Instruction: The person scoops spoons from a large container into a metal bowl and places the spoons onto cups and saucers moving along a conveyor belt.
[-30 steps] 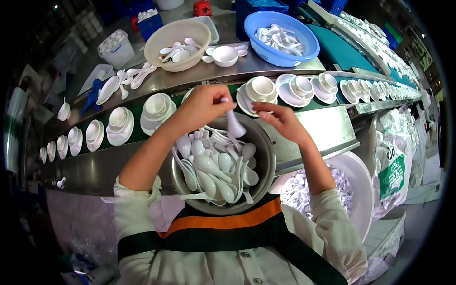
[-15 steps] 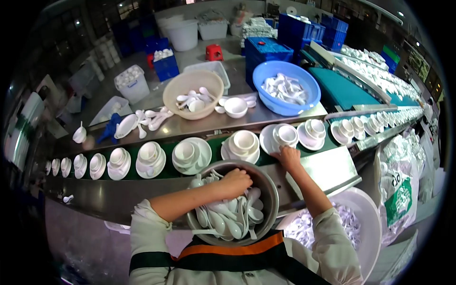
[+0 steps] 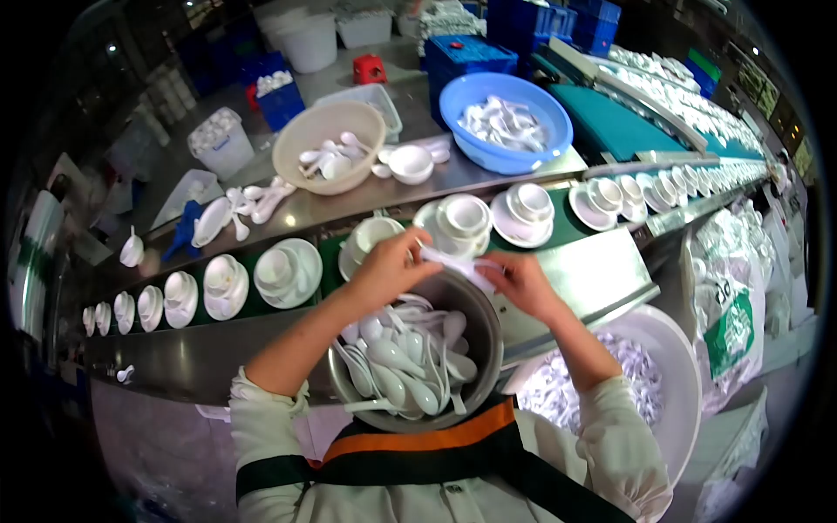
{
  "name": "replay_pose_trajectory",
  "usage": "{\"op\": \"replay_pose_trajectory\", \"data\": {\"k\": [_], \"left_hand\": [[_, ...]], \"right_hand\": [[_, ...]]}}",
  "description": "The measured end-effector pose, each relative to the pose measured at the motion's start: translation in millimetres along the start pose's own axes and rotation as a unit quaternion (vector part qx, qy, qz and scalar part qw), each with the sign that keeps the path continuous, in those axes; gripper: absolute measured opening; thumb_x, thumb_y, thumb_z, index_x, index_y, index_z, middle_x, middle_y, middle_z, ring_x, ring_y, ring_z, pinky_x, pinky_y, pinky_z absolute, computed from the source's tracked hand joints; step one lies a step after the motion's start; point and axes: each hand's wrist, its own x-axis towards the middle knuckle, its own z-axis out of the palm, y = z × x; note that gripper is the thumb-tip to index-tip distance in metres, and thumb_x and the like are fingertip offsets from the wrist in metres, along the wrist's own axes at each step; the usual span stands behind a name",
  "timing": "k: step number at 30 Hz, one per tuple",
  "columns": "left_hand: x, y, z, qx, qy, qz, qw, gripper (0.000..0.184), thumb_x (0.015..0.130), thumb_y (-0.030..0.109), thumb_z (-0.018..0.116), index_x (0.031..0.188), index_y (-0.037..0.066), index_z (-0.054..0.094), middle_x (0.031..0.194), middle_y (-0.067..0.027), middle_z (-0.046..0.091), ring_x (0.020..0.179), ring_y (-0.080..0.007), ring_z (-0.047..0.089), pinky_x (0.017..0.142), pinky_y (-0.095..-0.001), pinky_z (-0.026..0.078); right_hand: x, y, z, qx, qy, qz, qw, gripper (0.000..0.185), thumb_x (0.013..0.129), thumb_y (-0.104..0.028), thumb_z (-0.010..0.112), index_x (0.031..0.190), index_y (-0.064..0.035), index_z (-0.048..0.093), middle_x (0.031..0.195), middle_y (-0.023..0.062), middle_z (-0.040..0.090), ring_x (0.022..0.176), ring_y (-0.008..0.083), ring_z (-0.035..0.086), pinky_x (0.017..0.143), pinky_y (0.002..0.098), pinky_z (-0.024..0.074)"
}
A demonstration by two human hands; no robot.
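My left hand [image 3: 390,268] is closed, pinching the left end of a white spoon [image 3: 455,261] above the far rim of a metal bowl. Fingers of my right hand [image 3: 523,284] close on the spoon's other end; whether a second piece overlaps there I cannot tell. Below them, the metal bowl [image 3: 496,336] holds a heap of white spoons [image 3: 403,350]. Just beyond my hands stand stacked white cups and saucers on the green belt, among them a set [image 3: 464,216] behind the spoon and another [image 3: 372,234] partly hidden by my left hand.
A row of cup sets [image 3: 279,270] runs along the belt. Behind it stand a beige basin [image 3: 288,166] and a blue basin [image 3: 558,131], both holding white spoons. At lower right is a large white tub [image 3: 684,392] of wrapped pieces, beside a plastic sack [image 3: 731,296].
My left hand has risen out of the spoon bowl. My right hand has left a cup set on the belt, and the two now meet at a spoon. The cup sets have shifted left.
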Motion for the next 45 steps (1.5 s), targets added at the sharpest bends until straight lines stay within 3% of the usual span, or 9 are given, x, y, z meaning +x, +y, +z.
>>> {"op": "replay_pose_trajectory", "data": {"k": [9, 15, 19, 22, 28, 35, 39, 42, 45], "left_hand": [[-26.9, -35.0, 44.8, 0.450, -0.156, 0.104, 0.873, 0.018, 0.068, 0.012, 0.062, 0.080, 0.000, 0.056, 0.081, -0.0143, 0.059, 0.088, -0.0268, 0.053, 0.078, -0.0365, 0.039], [-15.2, -35.7, 26.3, 0.414, -0.195, 0.083, 0.885, 0.013, 0.069, 0.013, 0.062, 0.075, 0.003, 0.056, 0.079, -0.0136, 0.059, 0.081, -0.0297, 0.055, 0.074, -0.0369, 0.041], [-10.8, -4.2, -12.1, 0.223, -0.143, 0.033, 0.964, 0.019, 0.071, 0.018, 0.064, 0.078, 0.002, 0.056, 0.075, -0.0158, 0.058, 0.074, -0.0339, 0.057, 0.064, -0.0406, 0.043], [-1.8, 6.7, -12.4, 0.181, -0.185, 0.023, 0.966, 0.018, 0.071, 0.016, 0.063, 0.079, 0.000, 0.058, 0.070, -0.0156, 0.058, 0.065, -0.0273, 0.057, 0.060, -0.0355, 0.043], [4.4, -10.2, -4.1, -0.099, -0.245, -0.075, 0.962, 0.020, 0.083, 0.018, 0.057, 0.088, -0.001, 0.057, 0.073, -0.0071, 0.061, 0.064, -0.0108, 0.057, 0.058, -0.0255, 0.045], [-4.0, -9.6, -6.2, -0.024, -0.175, -0.180, 0.968, 0.023, 0.087, 0.025, 0.052, 0.082, 0.003, 0.057, 0.060, -0.0047, 0.060, 0.053, -0.0120, 0.057, 0.053, -0.0263, 0.045], [-16.3, -4.6, 5.2, 0.193, -0.011, 0.007, 0.981, 0.021, 0.082, 0.024, 0.055, 0.079, 0.004, 0.057, 0.061, -0.0127, 0.058, 0.057, -0.0281, 0.058, 0.055, -0.0358, 0.044], [-20.6, -3.0, 7.6, 0.210, -0.017, 0.030, 0.977, 0.020, 0.081, 0.023, 0.056, 0.078, 0.003, 0.057, 0.067, -0.0164, 0.059, 0.064, -0.0343, 0.058, 0.058, -0.0407, 0.044], [-12.5, 3.4, 12.6, 0.164, -0.049, 0.014, 0.985, 0.020, 0.081, 0.021, 0.056, 0.077, 0.002, 0.058, 0.068, -0.0173, 0.058, 0.064, -0.0349, 0.058, 0.058, -0.0404, 0.044]], "right_hand": [[40.8, 143.5, -16.3, -0.262, 0.026, 0.135, 0.955, 0.026, 0.082, -0.028, 0.054, 0.081, -0.0045, 0.065, 0.071, 0.0176, 0.062, 0.067, 0.0309, 0.062, 0.062, 0.0401, 0.0492], [48.4, 94.9, 1.1, -0.408, 0.029, 0.086, 0.908, 0.033, 0.077, -0.039, 0.059, 0.094, -0.0107, 0.065, 0.081, 0.0155, 0.063, 0.071, 0.0320, 0.061, 0.064, 0.0423, 0.0488], [29.4, 8.9, -0.6, -0.043, 0.003, -0.051, 0.998, 0.029, 0.078, -0.020, 0.063, 0.103, -0.0055, 0.061, 0.089, 0.0122, 0.063, 0.071, 0.0298, 0.061, 0.061, 0.0385, 0.0484], [16.9, -36.1, 3.3, 0.040, -0.131, -0.078, 0.988, 0.032, 0.080, -0.013, 0.061, 0.111, -0.0065, 0.057, 0.094, 0.0105, 0.062, 0.071, 0.0213, 0.062, 0.061, 0.0303, 0.0483], [-2.3, -13.8, 2.2, -0.087, -0.051, -0.108, 0.989, 0.022, 0.080, -0.007, 0.061, 0.101, -0.0038, 0.059, 0.084, 0.0089, 0.063, 0.070, 0.0177, 0.061, 0.061, 0.0280, 0.0482], [15.8, 108.4, -23.4, -0.151, 0.128, 0.133, 0.971, 0.012, 0.080, -0.009, 0.056, 0.088, -0.0015, 0.061, 0.065, 0.0108, 0.063, 0.049, 0.0188, 0.061, 0.047, 0.0280, 0.0483], [25.8, 109.1, -12.6, -0.135, 0.079, 0.224, 0.962, 0.024, 0.083, -0.023, 0.056, 0.091, -0.0005, 0.062, 0.066, 0.0183, 0.062, 0.054, 0.0254, 0.063, 0.060, 0.0359, 0.0503], [23.6, 42.0, -4.2, -0.205, 0.067, 0.094, 0.972, 0.033, 0.083, -0.029, 0.058, 0.106, -0.0055, 0.058, 0.088, 0.0152, 0.064, 0.071, 0.0279, 0.063, 0.065, 0.0371, 0.0491], [14.7, -18.6, 5.9, 0.022, -0.035, -0.086, 0.995, 0.032, 0.082, -0.021, 0.060, 0.110, -0.0065, 0.055, 0.088, 0.0112, 0.063, 0.075, 0.0262, 0.062, 0.064, 0.0344, 0.0484]]}}
